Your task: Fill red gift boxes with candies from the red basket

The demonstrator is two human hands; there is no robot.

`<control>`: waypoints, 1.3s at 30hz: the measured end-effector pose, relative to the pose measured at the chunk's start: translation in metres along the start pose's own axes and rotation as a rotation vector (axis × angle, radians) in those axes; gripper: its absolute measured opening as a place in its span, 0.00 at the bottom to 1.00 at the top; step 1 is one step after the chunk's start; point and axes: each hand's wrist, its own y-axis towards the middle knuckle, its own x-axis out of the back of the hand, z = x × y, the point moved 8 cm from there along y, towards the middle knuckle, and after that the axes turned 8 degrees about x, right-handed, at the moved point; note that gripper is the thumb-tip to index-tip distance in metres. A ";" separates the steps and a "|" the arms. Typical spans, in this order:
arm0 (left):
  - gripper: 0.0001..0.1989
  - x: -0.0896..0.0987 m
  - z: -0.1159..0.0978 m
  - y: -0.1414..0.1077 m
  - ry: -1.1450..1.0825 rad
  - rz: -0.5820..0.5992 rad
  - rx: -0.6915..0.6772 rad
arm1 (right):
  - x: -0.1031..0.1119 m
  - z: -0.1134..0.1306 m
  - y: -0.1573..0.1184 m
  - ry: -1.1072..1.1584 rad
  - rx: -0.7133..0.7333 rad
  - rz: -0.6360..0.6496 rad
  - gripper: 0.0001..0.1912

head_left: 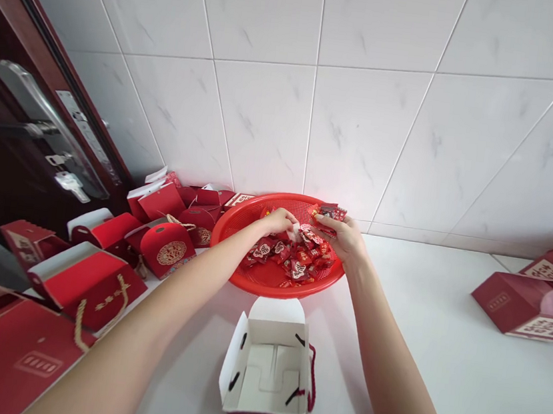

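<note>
A red plastic basket stands against the tiled wall, with many red-wrapped candies inside. Over its middle, my left hand has its fingers pinched on a small whitish piece among the candies. My right hand, at the basket's right rim, holds several red-wrapped packets between thumb and fingers. In front of the basket sits an open box, white inside and red outside, with its flaps up and a dark red cord handle on its right side. Nothing lies in it.
Many red gift boxes, some with rope handles, crowd the left side. More dark red boxes stand at the far right on the white table. A dark door with a metal handle is at the left.
</note>
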 end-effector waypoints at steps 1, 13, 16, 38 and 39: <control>0.06 0.002 -0.001 0.000 -0.012 -0.003 0.003 | 0.000 0.000 0.000 0.001 -0.002 -0.003 0.17; 0.08 0.024 0.010 0.000 0.300 -0.189 0.136 | 0.000 0.000 -0.001 0.007 -0.018 -0.024 0.15; 0.04 0.029 0.011 0.000 0.351 -0.263 0.153 | 0.000 -0.001 -0.001 0.016 -0.015 -0.032 0.14; 0.10 0.055 0.010 -0.007 0.247 -0.279 0.185 | -0.001 -0.003 0.000 0.074 -0.033 -0.042 0.09; 0.09 0.058 0.010 -0.009 0.262 -0.288 0.192 | 0.000 -0.003 0.000 0.071 -0.030 -0.043 0.10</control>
